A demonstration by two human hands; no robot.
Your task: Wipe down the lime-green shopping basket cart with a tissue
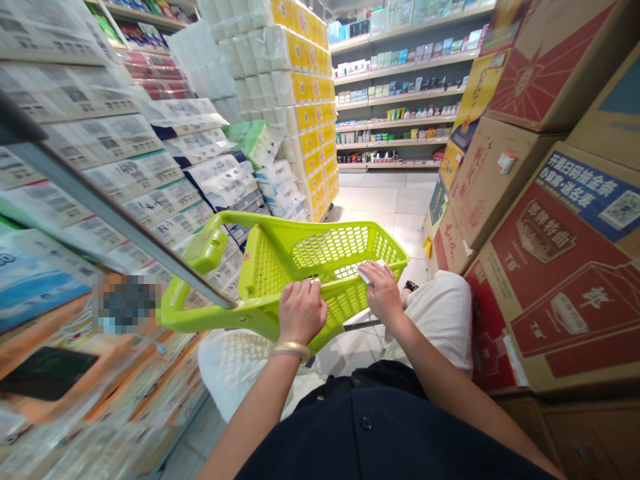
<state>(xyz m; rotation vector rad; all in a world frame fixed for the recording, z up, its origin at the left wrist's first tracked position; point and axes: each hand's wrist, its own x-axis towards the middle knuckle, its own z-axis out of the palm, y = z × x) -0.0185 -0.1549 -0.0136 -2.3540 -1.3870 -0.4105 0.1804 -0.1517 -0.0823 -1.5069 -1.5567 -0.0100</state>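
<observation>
A lime-green rolling shopping basket [330,287] with perforated sides stands in front of my knees. My left hand [302,308] is closed over the basket's near rim, with a gold bangle on the wrist. Further right along the same rim, my right hand [383,290] presses a folded white tissue or cloth [373,270] against the edge; its exact kind is unclear. A metal pull handle [135,230] slants from the basket toward the upper left. Through the openings the basket's inside shows no goods.
Cardboard cartons [555,280] are stacked close on my right. Packs of tissue paper [150,173] and a yellow-and-white stack [313,100] rise on the left. A dark phone [49,372] lies at lower left. Product shelves [400,123] stand beyond the tiled floor [385,200].
</observation>
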